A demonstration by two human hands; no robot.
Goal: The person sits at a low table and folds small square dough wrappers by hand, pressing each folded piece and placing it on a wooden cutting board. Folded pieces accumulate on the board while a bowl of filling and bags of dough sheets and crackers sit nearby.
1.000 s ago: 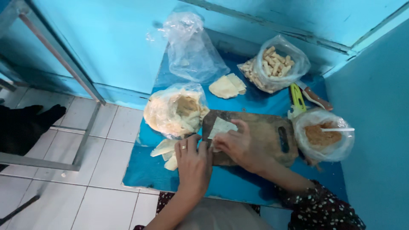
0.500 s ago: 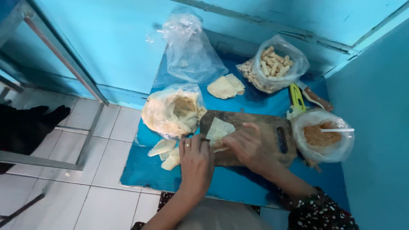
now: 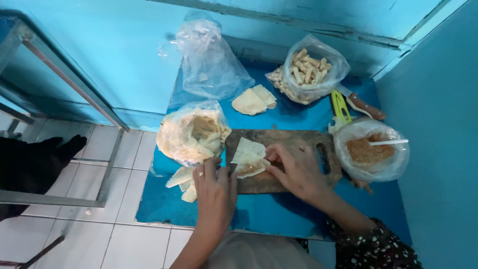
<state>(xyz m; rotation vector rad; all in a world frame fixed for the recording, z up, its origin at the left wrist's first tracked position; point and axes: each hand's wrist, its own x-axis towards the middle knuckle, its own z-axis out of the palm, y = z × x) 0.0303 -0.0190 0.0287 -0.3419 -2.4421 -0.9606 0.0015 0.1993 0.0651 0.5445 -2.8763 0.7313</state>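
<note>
Blue walls close in on a low blue table that carries everything in use, with white floor tiles off to the left. At the back lie an almost empty clear bag and a bag of finished rolls; nearer are a bag of thin wrappers on the left and a bag of brown filling with a white spoon on the right. Between them sits a dark wooden board, and on it a pale wrapper with a little filling. Judging by this, the step in hand is folding the filled wrapper into a roll, and the next move calls for tucking the edges in tightly while the sheet stays pinned. Both forearms reach forward from the bottom of the view. Palm down, the left hand presses its fingertips at the wrapper's left edge, a ring on one finger. Its fingers curled, the right hand pinches the wrapper's right side. Neither hand is clamped shut
</note>
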